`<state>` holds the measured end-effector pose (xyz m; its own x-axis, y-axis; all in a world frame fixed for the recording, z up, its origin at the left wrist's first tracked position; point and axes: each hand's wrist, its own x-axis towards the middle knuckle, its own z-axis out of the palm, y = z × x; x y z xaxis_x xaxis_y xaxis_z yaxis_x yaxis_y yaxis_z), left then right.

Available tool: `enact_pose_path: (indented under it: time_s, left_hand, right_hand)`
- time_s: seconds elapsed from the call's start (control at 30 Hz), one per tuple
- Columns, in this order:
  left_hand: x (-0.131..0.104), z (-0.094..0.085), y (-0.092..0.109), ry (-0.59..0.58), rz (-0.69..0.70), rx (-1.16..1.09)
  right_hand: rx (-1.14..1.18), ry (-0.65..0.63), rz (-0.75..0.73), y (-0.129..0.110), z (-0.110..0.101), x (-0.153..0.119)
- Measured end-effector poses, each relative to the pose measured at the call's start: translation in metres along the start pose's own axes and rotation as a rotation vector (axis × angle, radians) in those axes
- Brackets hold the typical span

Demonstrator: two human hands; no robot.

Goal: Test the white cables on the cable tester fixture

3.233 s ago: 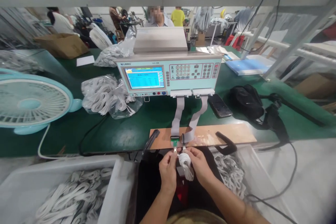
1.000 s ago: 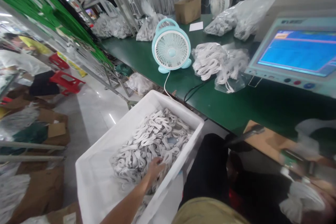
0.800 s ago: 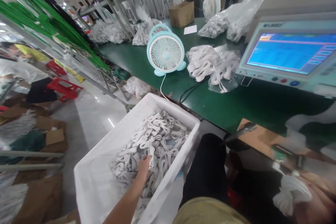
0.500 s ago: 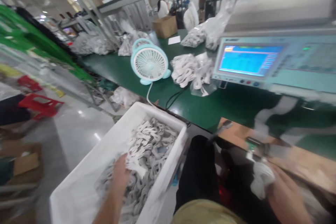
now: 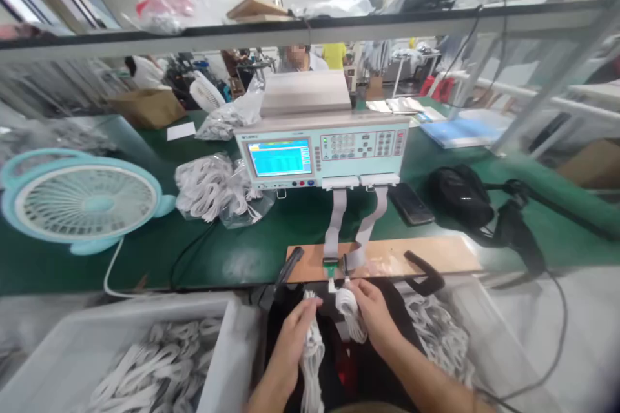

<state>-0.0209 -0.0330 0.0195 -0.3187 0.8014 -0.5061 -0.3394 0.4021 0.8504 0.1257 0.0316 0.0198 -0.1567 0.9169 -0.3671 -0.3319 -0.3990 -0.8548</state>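
Note:
My left hand [image 5: 296, 328] is closed round a bundle of white cable [image 5: 312, 361] that hangs down over my lap. My right hand [image 5: 372, 310] grips a second coiled white cable [image 5: 349, 313] by its upper end, close to the small green connector board [image 5: 330, 266]. A white plug end shows just under that board. Two grey ribbon cables [image 5: 334, 226] run from the board area up to the tester [image 5: 320, 155], whose blue screen is lit. Both hands are in front of the wooden strip [image 5: 397, 255] at the table's front edge.
White bins [image 5: 225, 335] with coiled cables stand left and right of my lap. On the green table [image 5: 261, 251] are a fan [image 5: 87, 200], bagged cables [image 5: 203, 184], a phone [image 5: 411, 203] and a black headset [image 5: 460, 197]. People are beyond the shelf.
The view has swung right to face the tester. My left hand has left the bin and now holds a cable bundle beside my right hand, which still holds a white cable.

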Motion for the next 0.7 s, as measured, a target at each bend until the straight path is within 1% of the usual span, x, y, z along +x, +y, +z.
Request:
enact_pose_path:
  time_s: [0.07, 0.1, 0.17, 0.23, 0.33, 0.4, 0.43, 0.5, 0.57, 0.63, 0.67, 0.7]
  left_hand:
    - [0.012, 0.024, 0.006, -0.072, 0.012, -0.035]
    - [0.017, 0.032, 0.009, -0.106, 0.006, -0.054]
    - [0.022, 0.043, 0.013, -0.136, 0.0, -0.095]
    - [0.022, 0.049, 0.01, -0.113, 0.014, -0.12]
    - [0.012, 0.05, -0.003, -0.074, 0.024, -0.124]
    - [0.002, 0.048, -0.012, -0.091, 0.032, -0.09]
    - [-0.003, 0.047, -0.015, -0.105, 0.035, -0.073]
    - [-0.013, 0.043, -0.018, -0.125, 0.036, -0.061]
    - [-0.022, 0.039, -0.016, -0.131, 0.01, -0.083]
    - [-0.027, 0.037, -0.011, -0.142, -0.025, -0.112]
    - [-0.029, 0.037, -0.008, -0.15, -0.042, -0.119]
    - [-0.029, 0.037, -0.006, -0.163, -0.059, -0.12]
  right_hand:
    - [0.012, -0.004, -0.006, 0.0, -0.001, 0.002]
    - [0.016, -0.003, -0.01, 0.0, -0.002, 0.003]
    - [0.014, 0.001, -0.028, 0.0, -0.002, 0.004]
    - [0.002, 0.004, -0.05, 0.003, -0.001, 0.003]
    - [-0.021, -0.037, -0.05, 0.01, 0.001, -0.007]
    - [-0.054, -0.087, -0.026, 0.013, -0.003, -0.015]
    - [-0.083, -0.107, -0.016, 0.013, -0.01, -0.018]
    - [-0.193, -0.125, -0.022, 0.007, -0.032, -0.022]
    - [-0.411, -0.104, -0.079, -0.006, -0.068, -0.021]
    - [-0.78, -0.027, -0.192, -0.023, -0.109, -0.021]
    - [-0.99, 0.065, -0.274, -0.031, -0.127, -0.022]
    - [-1.14, 0.158, -0.38, -0.038, -0.14, -0.024]
